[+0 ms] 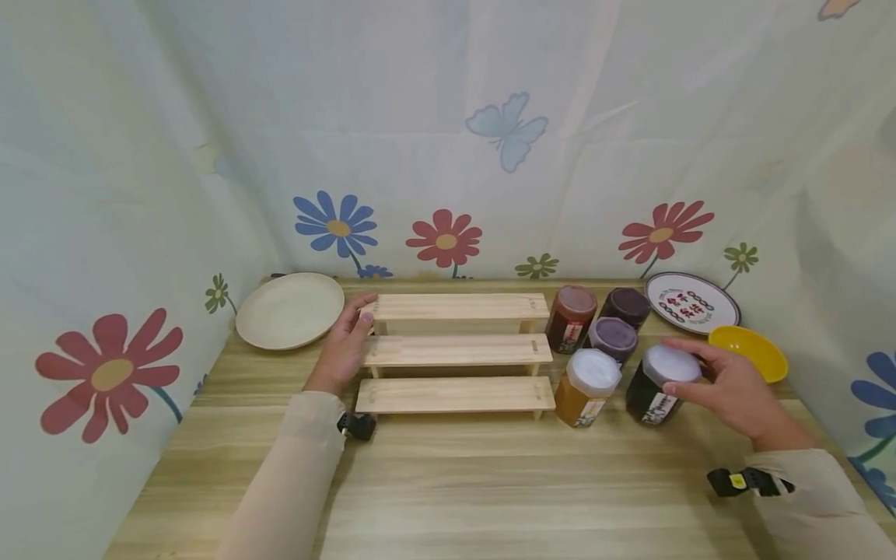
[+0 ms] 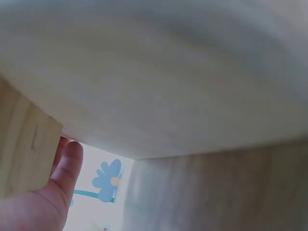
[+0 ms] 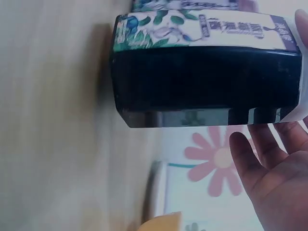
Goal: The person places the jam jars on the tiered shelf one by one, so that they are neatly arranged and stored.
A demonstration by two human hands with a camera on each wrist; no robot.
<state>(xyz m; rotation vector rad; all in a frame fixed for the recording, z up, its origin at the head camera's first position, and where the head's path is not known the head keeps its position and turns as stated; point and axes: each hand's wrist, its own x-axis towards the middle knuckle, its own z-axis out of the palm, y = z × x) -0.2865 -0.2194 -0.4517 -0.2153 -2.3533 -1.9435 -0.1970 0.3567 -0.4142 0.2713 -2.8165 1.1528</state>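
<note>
My left hand (image 1: 343, 342) grips the left end of a three-step wooden rack (image 1: 455, 350), near its top step. In the left wrist view, the thumb (image 2: 70, 166) shows beside a wooden upright (image 2: 29, 144). On the right, my right hand (image 1: 731, 389) holds a dark jar (image 1: 647, 397) by its whitish lid, thumb and fingers spanning it from the right. The right wrist view shows this jar's black side (image 3: 207, 79) and flowered label. Left of it stands an amber jar (image 1: 581, 393) with a white lid, close to the rack's right end.
Behind the amber jar are a red-brown jar (image 1: 570, 319), a purple-lidded jar (image 1: 612, 338) and a dark-lidded jar (image 1: 624, 305). A cream plate (image 1: 290, 311) lies back left. A printed plate (image 1: 661, 292) and a yellow dish (image 1: 752, 354) lie back right. Flowered curtains (image 1: 420, 155) enclose the wooden table (image 1: 490, 482).
</note>
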